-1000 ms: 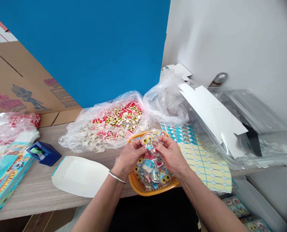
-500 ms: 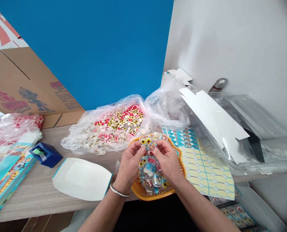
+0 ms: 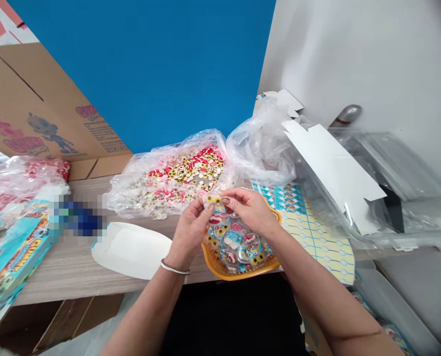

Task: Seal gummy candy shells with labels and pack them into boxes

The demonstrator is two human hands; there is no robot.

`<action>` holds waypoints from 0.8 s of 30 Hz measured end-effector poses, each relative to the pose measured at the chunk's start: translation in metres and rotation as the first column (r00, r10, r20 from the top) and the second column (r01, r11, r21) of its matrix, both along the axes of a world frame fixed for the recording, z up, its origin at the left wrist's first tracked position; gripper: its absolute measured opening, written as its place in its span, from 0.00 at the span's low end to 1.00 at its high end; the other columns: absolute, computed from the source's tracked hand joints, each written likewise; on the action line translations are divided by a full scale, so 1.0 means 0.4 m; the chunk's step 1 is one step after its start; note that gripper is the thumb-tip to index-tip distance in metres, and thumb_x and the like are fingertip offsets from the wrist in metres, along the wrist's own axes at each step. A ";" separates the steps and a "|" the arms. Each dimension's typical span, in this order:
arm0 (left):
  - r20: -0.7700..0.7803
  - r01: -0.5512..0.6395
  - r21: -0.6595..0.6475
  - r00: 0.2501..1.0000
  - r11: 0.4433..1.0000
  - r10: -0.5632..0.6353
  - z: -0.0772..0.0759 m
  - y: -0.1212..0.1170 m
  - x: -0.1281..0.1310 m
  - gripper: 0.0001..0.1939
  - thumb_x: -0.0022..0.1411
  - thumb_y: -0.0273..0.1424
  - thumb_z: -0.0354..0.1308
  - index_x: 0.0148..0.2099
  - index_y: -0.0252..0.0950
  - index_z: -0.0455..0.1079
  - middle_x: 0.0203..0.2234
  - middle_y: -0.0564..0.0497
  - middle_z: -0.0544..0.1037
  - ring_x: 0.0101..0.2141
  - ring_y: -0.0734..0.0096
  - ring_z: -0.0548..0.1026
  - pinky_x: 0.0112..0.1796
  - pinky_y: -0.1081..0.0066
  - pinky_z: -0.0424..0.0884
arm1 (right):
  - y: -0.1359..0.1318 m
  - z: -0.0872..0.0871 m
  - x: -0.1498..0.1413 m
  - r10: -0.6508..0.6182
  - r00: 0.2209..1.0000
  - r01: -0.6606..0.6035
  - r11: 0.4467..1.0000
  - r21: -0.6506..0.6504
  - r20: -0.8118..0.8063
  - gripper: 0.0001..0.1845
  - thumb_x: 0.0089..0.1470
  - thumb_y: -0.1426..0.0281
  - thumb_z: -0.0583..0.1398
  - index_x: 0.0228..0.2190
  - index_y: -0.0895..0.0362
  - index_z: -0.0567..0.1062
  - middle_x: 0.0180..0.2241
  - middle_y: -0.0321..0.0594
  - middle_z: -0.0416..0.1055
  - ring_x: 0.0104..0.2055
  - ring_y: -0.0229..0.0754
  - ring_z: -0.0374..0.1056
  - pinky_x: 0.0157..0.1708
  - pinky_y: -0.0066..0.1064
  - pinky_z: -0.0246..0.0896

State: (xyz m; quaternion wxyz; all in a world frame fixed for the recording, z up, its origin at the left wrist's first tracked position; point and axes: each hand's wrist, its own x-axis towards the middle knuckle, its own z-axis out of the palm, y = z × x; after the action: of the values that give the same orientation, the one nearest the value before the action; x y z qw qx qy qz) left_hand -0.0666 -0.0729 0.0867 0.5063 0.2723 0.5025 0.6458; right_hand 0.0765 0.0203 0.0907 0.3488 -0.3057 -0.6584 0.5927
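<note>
My left hand (image 3: 188,233), with a metal bangle at the wrist, pinches a small clear blister packet (image 3: 213,200) of yellow-eyed candy above the far side of the basket. My right hand (image 3: 248,208) presses its fingertips against the packet's right edge. Below them, an orange basket (image 3: 223,273) holds several similar packets, some printed blue, and my hands hide its far part. A clear plastic bag (image 3: 171,180) of loose red, white and yellow candy pieces lies just beyond my hands.
A white card blank (image 3: 131,249) lies left of the basket on the wood-grain table (image 3: 68,269). A printed sheet (image 3: 317,237) and clear plastic trays (image 3: 391,190) lie right. A Gummy box (image 3: 16,252) and a pixelated blue object (image 3: 77,217) sit left.
The packet and both hands have shifted up and left, toward the basket's far rim. My right hand has moved its fingers toward the packet's edge. The whole view has tilted slightly.
</note>
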 end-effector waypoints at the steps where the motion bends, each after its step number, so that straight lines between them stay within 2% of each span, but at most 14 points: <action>1: 0.029 -0.054 -0.002 0.998 0.999 0.054 -0.001 -0.007 -0.019 0.18 0.52 0.37 0.72 0.43 0.35 0.75 0.34 0.52 0.80 0.30 0.74 0.76 0.34 0.75 0.74 | 0.005 -0.003 0.005 0.019 0.995 -0.027 0.997 0.073 0.099 0.12 0.55 0.60 0.64 0.37 0.53 0.81 0.33 0.38 0.79 0.34 0.43 0.73 0.38 0.35 0.66; 3: 0.083 -0.168 -0.022 0.982 0.985 0.170 -0.008 -0.025 -0.056 0.17 0.49 0.35 0.73 0.40 0.35 0.75 0.33 0.53 0.80 0.29 0.76 0.76 0.33 0.76 0.74 | 0.006 -0.010 0.013 -0.012 0.937 -0.078 0.967 0.242 0.348 0.10 0.57 0.64 0.62 0.39 0.54 0.81 0.34 0.40 0.79 0.36 0.44 0.73 0.40 0.36 0.64; 6: 0.145 -0.273 -0.083 0.948 0.958 0.282 -0.028 -0.056 -0.090 0.14 0.49 0.32 0.72 0.36 0.35 0.73 0.31 0.54 0.79 0.30 0.75 0.77 0.34 0.75 0.76 | -0.012 -0.021 0.006 -0.137 0.755 -0.174 0.901 0.397 0.641 0.13 0.58 0.65 0.61 0.43 0.56 0.79 0.40 0.46 0.78 0.42 0.49 0.73 0.42 0.36 0.61; 8: 0.164 -0.283 -0.135 0.939 0.950 0.303 -0.044 -0.073 -0.095 0.13 0.50 0.31 0.70 0.37 0.36 0.71 0.31 0.53 0.79 0.31 0.72 0.79 0.34 0.72 0.78 | -0.026 -0.031 -0.009 -0.194 0.667 -0.199 0.884 0.422 0.720 0.15 0.58 0.65 0.61 0.46 0.58 0.76 0.45 0.51 0.77 0.44 0.51 0.72 0.41 0.36 0.61; 10: 0.148 -0.253 -0.168 0.949 0.953 0.278 -0.055 -0.085 -0.089 0.14 0.51 0.32 0.69 0.39 0.35 0.71 0.32 0.52 0.79 0.31 0.69 0.80 0.33 0.71 0.78 | -0.028 -0.044 -0.023 -0.199 0.645 -0.211 0.882 0.422 0.738 0.15 0.57 0.67 0.61 0.45 0.58 0.76 0.43 0.50 0.77 0.42 0.50 0.72 0.40 0.35 0.60; 12: 0.122 -0.210 -0.179 0.965 0.961 0.233 -0.061 -0.090 -0.081 0.15 0.53 0.33 0.68 0.42 0.35 0.70 0.32 0.51 0.79 0.31 0.69 0.80 0.33 0.71 0.78 | -0.018 -0.058 -0.029 -0.166 0.692 -0.191 0.897 0.400 0.703 0.13 0.56 0.70 0.61 0.44 0.58 0.76 0.39 0.46 0.77 0.39 0.47 0.71 0.38 0.34 0.60; 14: 0.110 -0.177 -0.169 0.974 0.970 0.197 -0.062 -0.091 -0.071 0.18 0.54 0.35 0.69 0.44 0.36 0.70 0.34 0.52 0.79 0.32 0.69 0.80 0.33 0.71 0.78 | -0.005 -0.067 -0.028 -0.125 0.787 -0.119 0.930 0.347 0.604 0.12 0.55 0.71 0.60 0.42 0.57 0.76 0.35 0.41 0.76 0.36 0.43 0.70 0.36 0.32 0.60; 17: 0.137 -0.125 -0.111 0.981 0.986 0.139 -0.057 -0.084 -0.052 0.19 0.56 0.39 0.68 0.46 0.37 0.70 0.36 0.51 0.80 0.34 0.69 0.80 0.35 0.71 0.78 | -0.002 -0.064 -0.034 -0.045 0.932 -0.017 0.986 0.168 0.359 0.07 0.54 0.70 0.60 0.36 0.55 0.77 0.31 0.37 0.76 0.31 0.40 0.69 0.32 0.31 0.62; 19: 0.173 -0.053 -0.065 0.983 0.996 0.063 -0.052 -0.078 -0.037 0.20 0.59 0.44 0.65 0.46 0.36 0.71 0.38 0.49 0.80 0.36 0.68 0.79 0.37 0.70 0.77 | -0.017 -0.051 -0.047 0.019 0.977 -0.024 1.000 0.019 0.212 0.05 0.53 0.68 0.61 0.33 0.54 0.77 0.27 0.34 0.75 0.26 0.38 0.67 0.27 0.30 0.61; 21: 0.185 0.024 -0.053 0.983 0.998 -0.014 -0.049 -0.074 -0.027 0.22 0.58 0.46 0.66 0.47 0.35 0.72 0.39 0.47 0.80 0.37 0.67 0.79 0.36 0.69 0.77 | -0.035 -0.034 -0.063 0.075 0.985 -0.064 0.995 -0.079 0.155 0.07 0.54 0.67 0.61 0.35 0.54 0.78 0.25 0.33 0.74 0.22 0.37 0.66 0.24 0.29 0.60; 22: 0.181 0.048 -0.067 0.983 0.997 -0.035 -0.050 -0.073 -0.025 0.23 0.56 0.45 0.68 0.48 0.35 0.72 0.40 0.47 0.80 0.36 0.67 0.79 0.36 0.69 0.78 | -0.040 -0.026 -0.068 0.077 0.982 -0.065 0.995 -0.077 0.170 0.09 0.56 0.67 0.59 0.36 0.54 0.79 0.24 0.33 0.73 0.21 0.38 0.66 0.23 0.30 0.60; 24: 0.163 0.033 -0.116 0.987 0.993 -0.014 -0.054 -0.075 -0.031 0.25 0.52 0.41 0.72 0.48 0.35 0.71 0.39 0.48 0.79 0.34 0.68 0.79 0.33 0.70 0.78 | -0.038 -0.015 -0.069 0.000 0.961 -0.023 0.997 0.077 0.277 0.13 0.60 0.68 0.56 0.41 0.54 0.79 0.27 0.36 0.75 0.26 0.40 0.69 0.28 0.32 0.63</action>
State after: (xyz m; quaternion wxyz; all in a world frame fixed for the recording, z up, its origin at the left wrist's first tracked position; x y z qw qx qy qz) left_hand -0.0788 -0.1029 0.0651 0.5682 0.1945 0.4938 0.6289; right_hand 0.0489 0.0052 0.0847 0.2618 -0.3676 -0.7256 0.5195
